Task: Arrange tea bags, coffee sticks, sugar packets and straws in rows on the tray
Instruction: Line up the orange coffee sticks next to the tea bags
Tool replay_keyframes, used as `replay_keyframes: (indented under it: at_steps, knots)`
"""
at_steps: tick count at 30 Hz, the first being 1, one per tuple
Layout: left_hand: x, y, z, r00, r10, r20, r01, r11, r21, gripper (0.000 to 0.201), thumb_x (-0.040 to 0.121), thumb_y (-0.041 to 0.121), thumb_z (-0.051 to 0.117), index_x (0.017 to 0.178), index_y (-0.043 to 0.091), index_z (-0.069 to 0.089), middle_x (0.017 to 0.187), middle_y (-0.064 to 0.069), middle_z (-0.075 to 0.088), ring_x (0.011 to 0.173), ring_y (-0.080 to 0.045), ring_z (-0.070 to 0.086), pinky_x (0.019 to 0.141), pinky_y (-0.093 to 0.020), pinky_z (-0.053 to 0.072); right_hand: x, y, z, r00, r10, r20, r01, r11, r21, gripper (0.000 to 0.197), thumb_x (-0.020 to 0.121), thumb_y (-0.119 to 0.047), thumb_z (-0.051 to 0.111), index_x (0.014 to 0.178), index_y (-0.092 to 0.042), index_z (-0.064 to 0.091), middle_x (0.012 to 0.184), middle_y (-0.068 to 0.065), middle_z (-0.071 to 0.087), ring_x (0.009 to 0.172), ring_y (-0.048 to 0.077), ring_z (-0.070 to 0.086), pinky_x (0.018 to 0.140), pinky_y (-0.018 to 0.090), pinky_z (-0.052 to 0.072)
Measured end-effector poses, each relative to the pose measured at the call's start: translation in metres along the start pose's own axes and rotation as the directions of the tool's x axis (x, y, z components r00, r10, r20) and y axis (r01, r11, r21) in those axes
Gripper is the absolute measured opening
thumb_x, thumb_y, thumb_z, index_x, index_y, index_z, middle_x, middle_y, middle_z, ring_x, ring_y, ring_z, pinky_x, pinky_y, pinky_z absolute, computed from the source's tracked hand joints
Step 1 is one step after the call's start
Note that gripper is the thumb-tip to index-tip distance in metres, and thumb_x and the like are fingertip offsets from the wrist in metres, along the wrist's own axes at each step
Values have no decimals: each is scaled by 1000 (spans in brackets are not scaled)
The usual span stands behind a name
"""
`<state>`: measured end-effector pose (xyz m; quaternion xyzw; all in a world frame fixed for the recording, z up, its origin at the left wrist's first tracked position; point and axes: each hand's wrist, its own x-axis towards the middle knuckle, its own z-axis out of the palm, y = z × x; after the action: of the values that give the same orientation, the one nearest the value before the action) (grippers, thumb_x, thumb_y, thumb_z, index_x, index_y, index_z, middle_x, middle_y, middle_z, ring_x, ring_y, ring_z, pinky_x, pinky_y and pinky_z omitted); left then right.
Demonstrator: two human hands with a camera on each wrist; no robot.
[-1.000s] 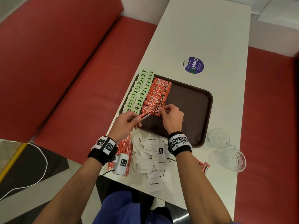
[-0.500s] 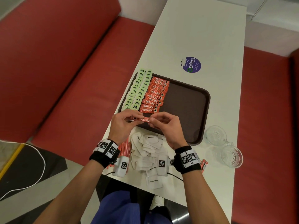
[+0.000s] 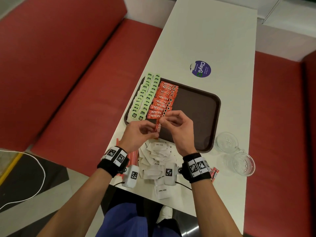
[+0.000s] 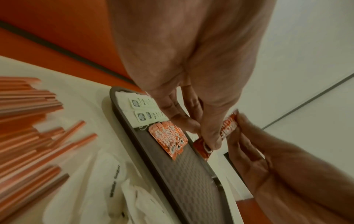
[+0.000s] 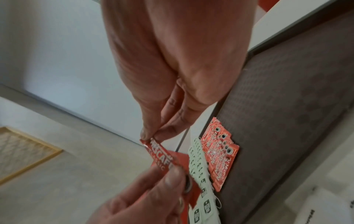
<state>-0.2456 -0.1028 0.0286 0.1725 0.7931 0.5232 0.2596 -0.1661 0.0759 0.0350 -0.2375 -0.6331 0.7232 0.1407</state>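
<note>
Step in hand: coffee stick [image 3: 158, 127] held between both hands just above the tray's [image 3: 216, 106] near edge; judged to be one more stick for the red coffee row [image 3: 163, 100].
Stick position: off the tray surface, standing roughly end-up, just nearer than the last stick of the coffee row.
Left hand [image 3: 138, 134]: fingers curled, thumb and fingertip pinching the stick's lower end; left wrist view shows that pinch close up [image 4: 210, 141].
Right hand [image 3: 179, 127]: thumb and forefinger pressed together on the stick's upper end [image 5: 151, 136]; remaining fingers loosely bent beside them.
Wrist pose: both wrists raised over the tray's near edge, palms turned toward each other.
Tray contents: two rows of green tea bags [image 3: 145, 98] along the tray's left side, coffee row touching them on the right; rest of the tray bare.
Off tray: sugar packets [image 3: 157, 158] heaped just nearer than the tray; straws [image 4: 28, 121] at its near left corner.
Advice: turn the stick flat, logo up like its neighbours, overlap the last stick by the same margin.
Risk: a dragging finger could shift the loose row; release one end first.
</note>
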Motion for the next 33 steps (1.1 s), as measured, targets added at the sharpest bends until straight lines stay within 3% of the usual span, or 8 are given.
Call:
replay_keyframes:
  at_steps: [4, 7, 10, 18, 22, 26, 30, 33]
  knots:
    - [4, -1, 11, 996, -32, -79, 16, 980, -196, 25, 89, 9, 86, 112, 13, 79, 98, -2, 83, 92, -20, 81, 91, -38, 65, 0, 9, 2, 998, 13, 53, -2, 980, -201, 19, 92, -23, 90, 106, -20, 76, 102, -2, 82, 100, 16, 80, 94, 38, 65]
    - [7, -1, 13, 984, -110, -137, 49, 921, -387, 24, 95, 4, 78, 118, -2, 72, 100, -13, 82, 91, -31, 81, 90, -41, 66, -6, 20, -4, 994, 82, 69, -68, 980, -186, 9, 97, -14, 83, 105, -17, 78, 98, 5, 82, 94, 25, 81, 92, 50, 67]
    - [10, -2, 15, 983, -145, -116, 75, 882, -465, 26, 98, 4, 75, 122, -3, 68, 103, -16, 82, 93, -36, 81, 90, -39, 66, -7, 22, -5, 992, 127, 20, -123, 985, -123, 8, 98, -6, 80, 105, -10, 80, 95, 11, 82, 88, 28, 81, 91, 49, 68]
    - [25, -10, 22, 969, -212, -123, 126, 863, -489, 26, 99, 14, 76, 120, -2, 75, 106, -14, 82, 97, -32, 81, 93, -43, 65, 18, 30, -1, 994, 108, 14, -102, 972, -212, 1, 100, -14, 79, 101, -14, 78, 96, 7, 81, 94, 34, 77, 86, 47, 68]
    - [34, -19, 14, 961, -176, -212, 89, 927, -364, 22, 96, 23, 80, 111, 7, 76, 100, -8, 81, 94, -27, 80, 86, -39, 67, 36, 38, -6, 997, 76, -24, -79, 922, -378, 6, 102, -16, 76, 98, -21, 75, 90, 0, 80, 84, 18, 78, 86, 40, 67]
    - [45, -28, 5, 915, -6, -404, 18, 1000, 25, 15, 93, 22, 83, 104, 18, 73, 95, 9, 75, 88, -6, 73, 79, -21, 60, 58, 56, -10, 992, 49, -115, -106, 816, -569, 9, 101, -20, 76, 95, -27, 73, 84, -7, 77, 82, 10, 75, 86, 41, 65]
    - [61, -32, 14, 950, 220, -220, -121, 913, 390, 13, 94, 13, 81, 105, 16, 77, 102, 3, 74, 91, -11, 69, 86, -32, 61, 66, 70, 1, 987, 94, -128, -156, 731, -665, 6, 103, -19, 69, 98, -21, 73, 91, -1, 76, 96, 18, 68, 86, 33, 53]
    - [75, -31, 24, 970, 238, -58, -161, 797, 582, 23, 94, 10, 78, 117, 11, 77, 118, -6, 73, 109, -23, 65, 97, -37, 56, 69, 75, 7, 982, 77, -172, -176, 705, -687, 6, 104, -20, 67, 99, -19, 72, 94, 2, 76, 93, 19, 67, 74, 19, 43]
